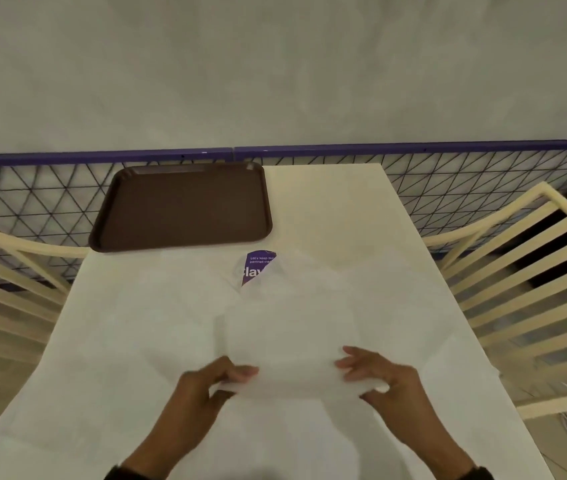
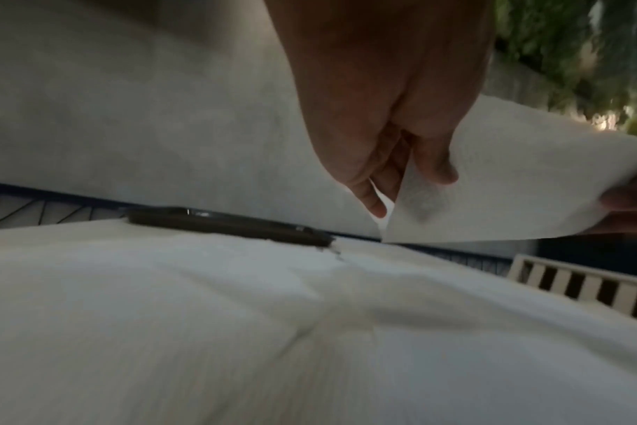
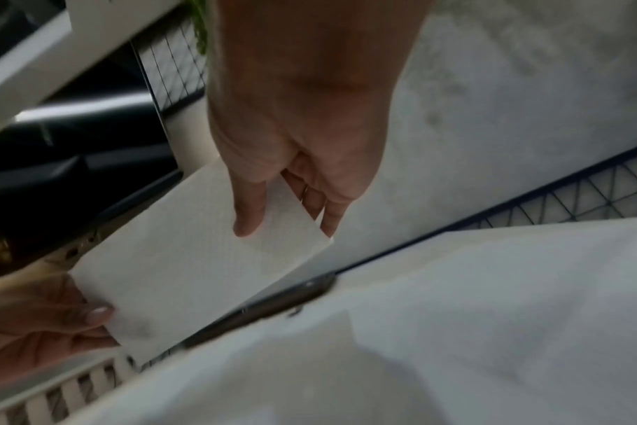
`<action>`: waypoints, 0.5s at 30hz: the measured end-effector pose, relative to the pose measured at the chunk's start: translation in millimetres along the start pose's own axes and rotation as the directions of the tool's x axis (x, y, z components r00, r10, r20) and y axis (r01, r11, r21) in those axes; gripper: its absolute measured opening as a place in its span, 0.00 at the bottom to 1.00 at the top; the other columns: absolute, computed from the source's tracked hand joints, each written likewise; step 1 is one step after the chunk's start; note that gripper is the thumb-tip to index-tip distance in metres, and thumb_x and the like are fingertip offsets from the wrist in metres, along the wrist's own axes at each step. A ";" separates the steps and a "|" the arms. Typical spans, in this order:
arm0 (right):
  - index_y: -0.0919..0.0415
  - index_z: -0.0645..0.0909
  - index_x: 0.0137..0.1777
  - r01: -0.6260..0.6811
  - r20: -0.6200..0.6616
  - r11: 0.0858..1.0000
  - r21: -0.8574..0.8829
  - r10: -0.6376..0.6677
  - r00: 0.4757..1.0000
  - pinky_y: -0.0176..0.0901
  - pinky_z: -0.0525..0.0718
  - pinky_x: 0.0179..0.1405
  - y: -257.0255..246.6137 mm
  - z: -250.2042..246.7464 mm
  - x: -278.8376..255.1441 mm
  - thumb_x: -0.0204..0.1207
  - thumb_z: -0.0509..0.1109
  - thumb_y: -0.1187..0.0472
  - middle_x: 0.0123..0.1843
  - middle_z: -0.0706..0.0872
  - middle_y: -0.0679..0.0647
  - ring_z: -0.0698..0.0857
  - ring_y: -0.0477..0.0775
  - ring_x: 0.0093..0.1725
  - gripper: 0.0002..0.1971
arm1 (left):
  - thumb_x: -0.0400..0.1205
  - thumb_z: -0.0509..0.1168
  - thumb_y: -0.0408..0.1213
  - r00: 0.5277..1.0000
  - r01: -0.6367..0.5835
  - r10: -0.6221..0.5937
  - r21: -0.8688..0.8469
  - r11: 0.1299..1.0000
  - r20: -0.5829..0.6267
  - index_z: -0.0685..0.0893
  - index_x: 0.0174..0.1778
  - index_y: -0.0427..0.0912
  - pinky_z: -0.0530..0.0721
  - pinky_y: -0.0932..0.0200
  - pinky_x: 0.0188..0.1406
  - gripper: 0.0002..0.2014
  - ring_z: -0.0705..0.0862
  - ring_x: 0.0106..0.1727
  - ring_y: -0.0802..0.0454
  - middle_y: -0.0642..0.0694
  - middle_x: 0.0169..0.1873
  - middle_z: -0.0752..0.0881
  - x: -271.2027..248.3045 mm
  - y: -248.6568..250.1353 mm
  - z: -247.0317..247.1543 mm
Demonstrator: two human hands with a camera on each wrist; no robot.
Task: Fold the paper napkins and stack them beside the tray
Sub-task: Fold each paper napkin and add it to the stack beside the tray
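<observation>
A white paper napkin [image 1: 292, 344] hangs lifted above the table, held by its near corners. My left hand [image 1: 230, 377] pinches the left corner between thumb and fingers, and my right hand [image 1: 361, 375] pinches the right corner. The left wrist view shows my left hand [image 2: 411, 184] pinching the napkin [image 2: 510, 184]. In the right wrist view the thumb and fingers of my right hand [image 3: 284, 221] clamp the napkin [image 3: 186, 276]. More white napkins [image 1: 171, 317] lie spread flat over the table. The brown tray [image 1: 185, 206] sits empty at the far left.
A purple printed card [image 1: 256, 268] peeks out between napkins just in front of the tray. Cream slatted chairs stand at the left [image 1: 5, 282] and the right [image 1: 524, 282] of the table. A black wire mesh fence [image 1: 482, 181] runs behind the table's far edge.
</observation>
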State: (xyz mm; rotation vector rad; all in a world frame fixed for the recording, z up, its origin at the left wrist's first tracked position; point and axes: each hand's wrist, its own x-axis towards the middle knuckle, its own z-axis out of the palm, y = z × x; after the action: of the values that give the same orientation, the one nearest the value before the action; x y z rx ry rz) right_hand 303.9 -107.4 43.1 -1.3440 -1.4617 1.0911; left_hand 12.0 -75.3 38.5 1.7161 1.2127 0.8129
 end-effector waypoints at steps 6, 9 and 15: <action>0.42 0.88 0.34 -0.221 0.107 0.963 -0.153 0.239 0.965 0.38 0.81 0.63 48.2 11.2 -33.8 0.64 0.77 0.75 0.46 0.89 0.35 0.83 0.35 0.60 0.21 | 0.77 0.67 0.21 0.965 0.207 -0.216 0.071 0.976 0.153 0.79 0.37 0.64 0.78 0.78 0.53 0.25 0.86 0.51 0.69 0.69 0.42 0.89 -31.4 -33.3 25.5; 0.47 0.87 0.32 -0.305 0.030 0.931 -0.199 0.317 0.948 0.25 0.79 0.50 43.1 15.5 -23.7 0.66 0.78 0.69 0.37 0.89 0.35 0.86 0.34 0.44 0.13 | 0.76 0.69 0.25 0.959 0.269 -0.277 0.113 0.956 0.062 0.80 0.34 0.55 0.78 0.78 0.44 0.17 0.87 0.41 0.69 0.61 0.34 0.90 -28.1 -34.2 28.5; 0.54 0.82 0.44 -0.335 -0.076 0.894 -0.296 0.328 0.942 0.24 0.75 0.33 39.9 23.3 21.7 0.70 0.75 0.63 0.36 0.84 0.43 0.81 0.42 0.36 0.07 | 0.77 0.71 0.34 0.928 0.371 -0.356 0.174 0.912 -0.107 0.75 0.56 0.54 0.78 0.67 0.38 0.16 0.81 0.34 0.60 0.50 0.36 0.84 -2.6 -34.3 29.4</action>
State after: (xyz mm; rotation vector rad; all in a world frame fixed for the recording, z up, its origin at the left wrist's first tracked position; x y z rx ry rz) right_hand 290.3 -85.4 -0.9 -1.8747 -1.4589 1.0818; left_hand 23.3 -80.5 -5.0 1.5482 1.6464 0.5493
